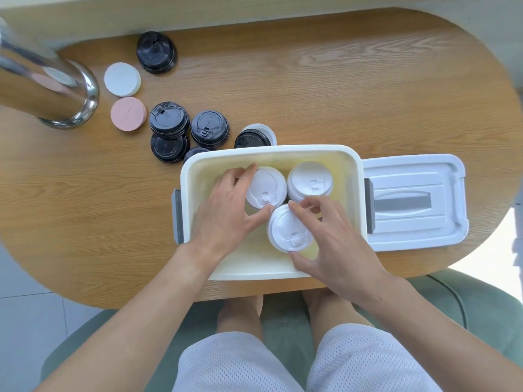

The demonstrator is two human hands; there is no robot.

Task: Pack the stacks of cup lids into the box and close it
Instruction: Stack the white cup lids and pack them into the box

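Oval wooden table [311, 89] fills most of the frame. White box [198, 165] sits open at centre, near the lower table edge; grey latch visible on its left side. Box lid [416, 222] lies flat on the table just right of the box, grey handle facing up. Metal cylinder [48, 89] stands at upper left.

Inside the box: three white lid stacks. Back-left stack [268, 183] and back-right stack [310, 181] stand side by side; front stack [288, 229] sits below them, touching or nearly so.

Left hand [226, 213] is in the box, fingers and thumb spread around the back-left stack. Right hand [336, 244] pinches the front stack between thumb and fingers.

Black lid stacks [209, 127] remain on the table, clustered left of and above the box. Further upper left: white disc [122, 79], pink disc [128, 114].
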